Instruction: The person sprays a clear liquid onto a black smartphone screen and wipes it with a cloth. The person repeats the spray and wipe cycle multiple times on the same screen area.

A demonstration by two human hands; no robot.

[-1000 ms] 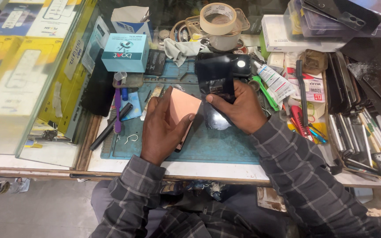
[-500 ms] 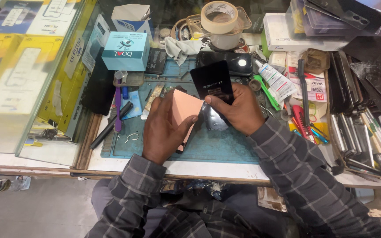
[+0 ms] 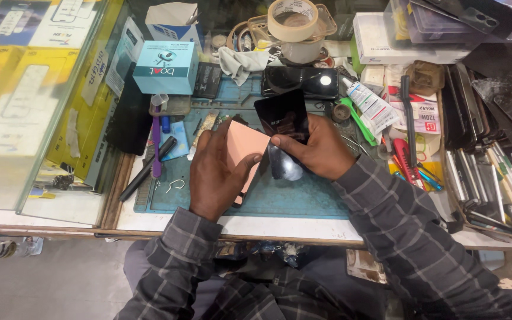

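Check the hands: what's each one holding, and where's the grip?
Left hand holds a pink phone by its left edge, back facing up. Right hand pinches a glossy black sheet at its lower edge, lifted off the phone.

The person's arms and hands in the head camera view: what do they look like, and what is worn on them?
Both arms wear long sleeves of dark grey fabric with a thin lighter plaid pattern, reaching to the wrists. The left hand and right hand are bare: no gloves, and no rings or watch show. The fingers are uncovered.

Glossy black film (image 3: 282,118); matt pink sheet (image 3: 244,148); rubbery mat (image 3: 303,195).
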